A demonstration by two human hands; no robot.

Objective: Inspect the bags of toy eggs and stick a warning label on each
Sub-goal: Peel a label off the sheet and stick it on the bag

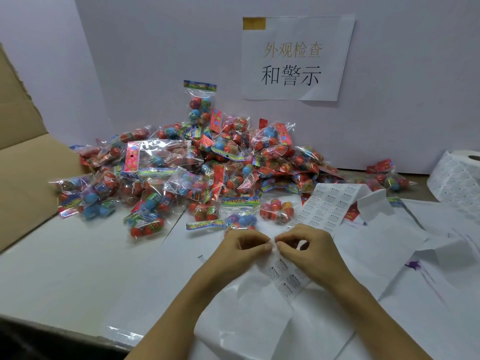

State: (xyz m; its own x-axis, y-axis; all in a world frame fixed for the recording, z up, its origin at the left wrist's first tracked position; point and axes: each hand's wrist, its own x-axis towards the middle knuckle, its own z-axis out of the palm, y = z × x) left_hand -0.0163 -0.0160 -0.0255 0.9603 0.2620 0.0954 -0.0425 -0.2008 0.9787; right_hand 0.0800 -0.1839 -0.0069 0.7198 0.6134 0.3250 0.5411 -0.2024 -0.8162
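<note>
My left hand (241,249) and right hand (309,249) meet fingertip to fingertip over the table (78,268). Both pinch the top edge of the label strip (284,275), thumbs and forefingers curled on it; other fingers tucked under. Cannot tell whether a single label is lifted off the backing. Strip hangs down between my wrists, printed warning labels facing up.

Just beyond my knuckles: one bag of toy eggs (240,214), clear plastic, bright header card. Past it, the heap of bags (197,162), piled against the white wall, one standing upright at the back.

Beyond my right hand, a longer label sheet (330,206) runs up and away toward the label roll (459,178), far right. Under my right forearm, loose white backing paper (389,255), crumpled. Far left of my left hand, a cardboard box flap (23,152). Above the heap, a paper sign (296,58) taped to the wall.
</note>
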